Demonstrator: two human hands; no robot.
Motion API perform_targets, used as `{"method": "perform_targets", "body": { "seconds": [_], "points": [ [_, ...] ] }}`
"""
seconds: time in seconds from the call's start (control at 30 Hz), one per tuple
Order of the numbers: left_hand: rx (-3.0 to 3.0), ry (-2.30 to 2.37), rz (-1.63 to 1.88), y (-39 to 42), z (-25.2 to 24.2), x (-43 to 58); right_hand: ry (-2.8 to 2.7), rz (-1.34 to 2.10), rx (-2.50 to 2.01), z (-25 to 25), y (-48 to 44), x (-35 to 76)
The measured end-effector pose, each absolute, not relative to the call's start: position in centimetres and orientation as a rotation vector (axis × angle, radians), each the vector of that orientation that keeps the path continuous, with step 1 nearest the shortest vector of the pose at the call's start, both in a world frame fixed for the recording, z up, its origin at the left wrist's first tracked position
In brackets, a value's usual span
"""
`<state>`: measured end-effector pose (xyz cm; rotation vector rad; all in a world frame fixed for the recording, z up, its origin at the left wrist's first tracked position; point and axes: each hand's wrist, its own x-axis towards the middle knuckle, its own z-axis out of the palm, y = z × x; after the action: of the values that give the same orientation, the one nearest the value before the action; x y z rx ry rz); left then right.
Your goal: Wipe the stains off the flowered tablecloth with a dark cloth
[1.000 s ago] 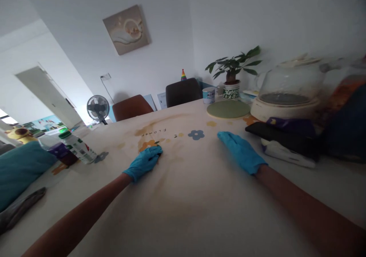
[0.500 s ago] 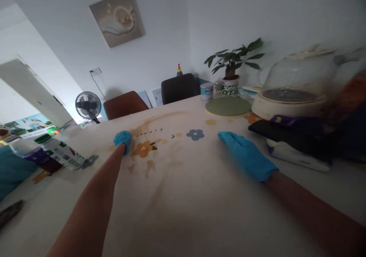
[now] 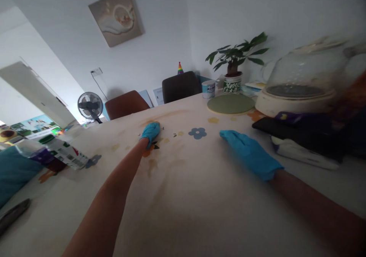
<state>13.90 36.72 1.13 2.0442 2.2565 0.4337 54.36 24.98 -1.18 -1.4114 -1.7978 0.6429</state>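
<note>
My left hand point(image 3: 150, 131), in a blue glove, presses down on the stained tablecloth point(image 3: 183, 196) over the printed lettering and part of an orange flower. Its fingers look curled together, and whatever they may hold is hidden beneath them. My right hand point(image 3: 248, 153), gloved the same way, rests on the cloth at the right with its fingers stretched out and nothing in it. A printed blue flower point(image 3: 197, 133) lies between the two hands. Brown smears point(image 3: 160, 188) run across the cloth in front of my left hand.
To the right stand a glass kettle point(image 3: 300, 78), a dark flat object point(image 3: 288, 135), a green round mat point(image 3: 231, 103), a cup point(image 3: 208, 89) and a potted plant point(image 3: 232, 83). Bottles point(image 3: 67, 153) stand at the left. Two chairs point(image 3: 126, 105) back the far edge.
My left hand has slid rightward and slightly away over the cloth, from beside the lettering onto it. My right hand stays resting in nearly the same place. The view has shifted slightly.
</note>
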Motion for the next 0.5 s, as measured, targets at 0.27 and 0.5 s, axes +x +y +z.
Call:
{"method": "perform_targets", "body": {
  "seconds": [0.27,0.5],
  "points": [
    [2.306,1.923,0.391,34.9,0.2,24.4,-1.821,0.626,-1.513,-0.4,25.2,53.9],
    [2.366,1.907,0.389,34.4,0.1,30.4,-1.807,0.667,-1.542,-0.3,25.1,53.4]
  ]
}}
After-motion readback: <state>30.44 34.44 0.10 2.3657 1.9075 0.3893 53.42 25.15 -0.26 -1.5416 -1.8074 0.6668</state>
